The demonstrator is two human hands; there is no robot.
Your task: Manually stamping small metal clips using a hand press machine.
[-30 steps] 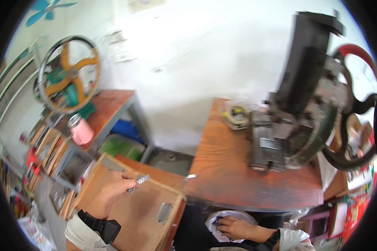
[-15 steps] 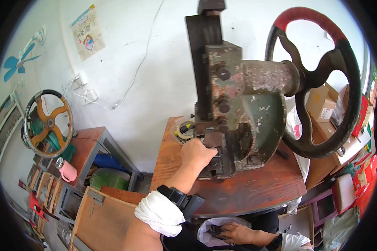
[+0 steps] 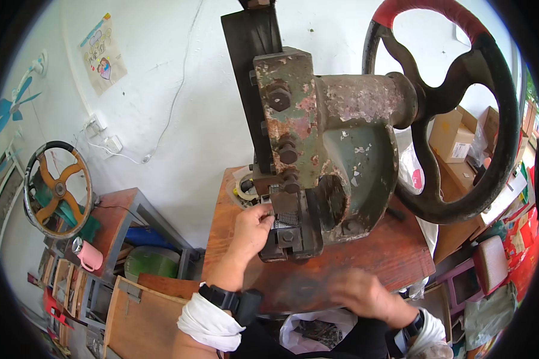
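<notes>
Two bare hands are working at an old cast-iron press (image 3: 335,155) bolted to a reddish wooden table (image 3: 365,263). Half a second earlier the left hand (image 3: 253,228) was already at the press's die block (image 3: 290,230); now its fingers are pinching narrowly against the small ridged metal piece there. The right hand (image 3: 365,293), blurred and moving above the table's front edge, has risen from a white bag; its finger spread cannot be told. Rust and flaking green paint are covering the body beside a large black handwheel (image 3: 455,113).
</notes>
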